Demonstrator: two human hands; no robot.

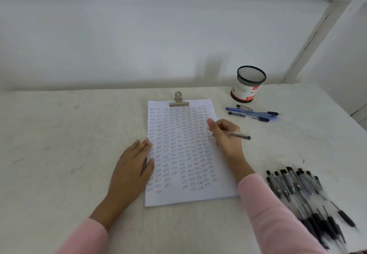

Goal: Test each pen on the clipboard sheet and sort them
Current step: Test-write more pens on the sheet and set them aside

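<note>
the right hand [223, 132] grips a clear-barrelled pen [237, 135], fingers curled round it near the tip, with the tip down on the right edge of the clipboard sheet [184, 196] and the dark cap end pointing off to the right. the left hand [132, 166] lies flat with straight fingers, fingertips and thumb pressing the left edge of the sheet while the palm rests on the white table [59, 134]. the sheet is covered in columns of small handwritten marks (too small to read) and is held at its top by a metal clip [178, 99]. beyond the right hand, a small group of blue and clear pens [253, 113] lies side by side on the table, just in front of a black mesh pen cup [249, 83] with a white and red label round its lower half. at the near right, a pile of dark-capped pens [303, 194] is fanned out on the table, blurred at its lower end. both forearms wear pink sleeves [268, 210].
</note>
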